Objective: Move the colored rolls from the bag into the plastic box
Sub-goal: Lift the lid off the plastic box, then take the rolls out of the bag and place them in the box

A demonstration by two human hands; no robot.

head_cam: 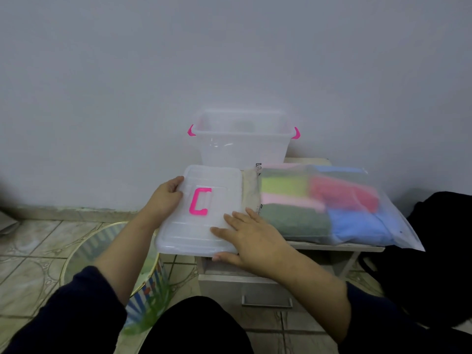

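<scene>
While a small grey surface [332, 247] stands against a plain white wall on tiled floor, one clear plastic box [242, 146] with two pink latches sits open at its back. One frosted bag [329, 205] beside holds several soft colored rolls [342, 192]. Left hand [166, 198] fingers grip the translucent lid [201, 213]; right hand [252, 238] rests flat on it.
</scene>
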